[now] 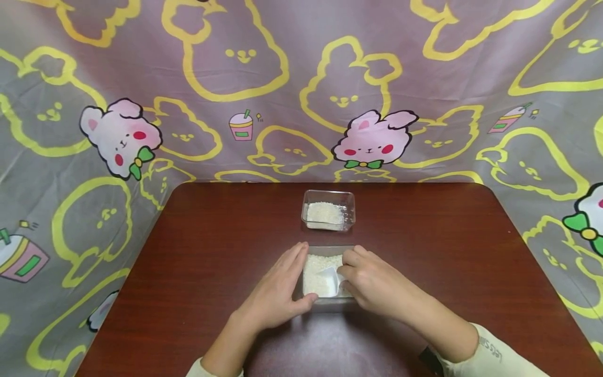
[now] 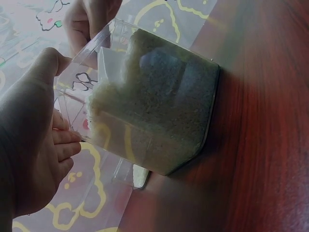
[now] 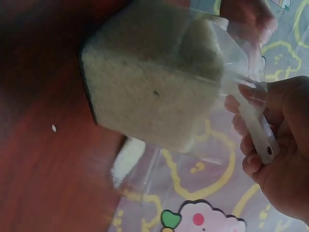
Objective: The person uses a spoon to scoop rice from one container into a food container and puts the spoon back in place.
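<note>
A tall clear container [image 1: 332, 306] stands on the table, largely filled with white rice [image 1: 314, 266]. My left hand [image 1: 279, 292] rests against its left side, fingers extended along the wall and thumb at the near corner of the rim. My right hand [image 1: 377, 280] reaches over the right rim and grips the handle [image 3: 258, 130] of a white scoop [image 1: 331, 281]. The scoop's bowl is down in the rice, partly hidden by it. In the left wrist view, the scoop [image 2: 111, 65] shows through the clear wall, tilted into the rice.
Behind the tall container is a shallower clear box [image 1: 350, 213] with some rice [image 1: 324, 212] in it. One loose grain [image 3: 54, 128] lies on the brown table [image 1: 212, 251]. A patterned cloth [image 1: 282, 63] hangs behind and beside the table.
</note>
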Demonstrator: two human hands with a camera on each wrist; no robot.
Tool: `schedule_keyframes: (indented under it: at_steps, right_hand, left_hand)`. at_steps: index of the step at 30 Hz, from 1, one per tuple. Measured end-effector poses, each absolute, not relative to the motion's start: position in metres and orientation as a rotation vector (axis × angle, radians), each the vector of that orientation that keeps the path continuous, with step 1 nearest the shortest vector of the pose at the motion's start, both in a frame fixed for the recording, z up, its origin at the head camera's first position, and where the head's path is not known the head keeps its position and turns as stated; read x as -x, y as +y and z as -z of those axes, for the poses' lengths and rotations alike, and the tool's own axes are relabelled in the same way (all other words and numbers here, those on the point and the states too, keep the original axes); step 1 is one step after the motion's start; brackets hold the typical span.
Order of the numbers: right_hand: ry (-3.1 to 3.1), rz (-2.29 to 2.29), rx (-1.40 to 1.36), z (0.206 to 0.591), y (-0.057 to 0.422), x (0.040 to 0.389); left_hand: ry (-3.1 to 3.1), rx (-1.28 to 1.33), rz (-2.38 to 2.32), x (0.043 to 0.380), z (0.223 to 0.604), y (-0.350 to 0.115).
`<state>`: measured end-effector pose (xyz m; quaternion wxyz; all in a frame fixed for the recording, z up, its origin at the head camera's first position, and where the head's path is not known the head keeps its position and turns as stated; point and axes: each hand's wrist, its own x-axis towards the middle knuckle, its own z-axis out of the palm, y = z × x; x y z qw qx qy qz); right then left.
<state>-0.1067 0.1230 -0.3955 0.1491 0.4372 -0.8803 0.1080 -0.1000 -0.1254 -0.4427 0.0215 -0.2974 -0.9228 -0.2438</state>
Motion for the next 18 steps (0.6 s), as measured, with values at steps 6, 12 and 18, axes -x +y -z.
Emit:
schedule_keyframes:
  at_steps: [6, 12, 18]
  right_hand:
    - [-2.549, -0.459, -1.188, 0.402, 0.125, 0.104]
    - [-2.564, -0.597, -1.104, 0.401, 0.132, 0.102]
    - [-2.533, -0.681, -1.033, 0.405, 0.141, 0.102]
  left_hand:
    - [-2.869, 0.922, 0.782, 0.099, 0.442, -0.125]
    - [-2.854, 0.935, 0.771, 0.099, 0.442, -0.124]
    - [-2.852, 0.933, 0.775, 0.099, 0.441, -0.125]
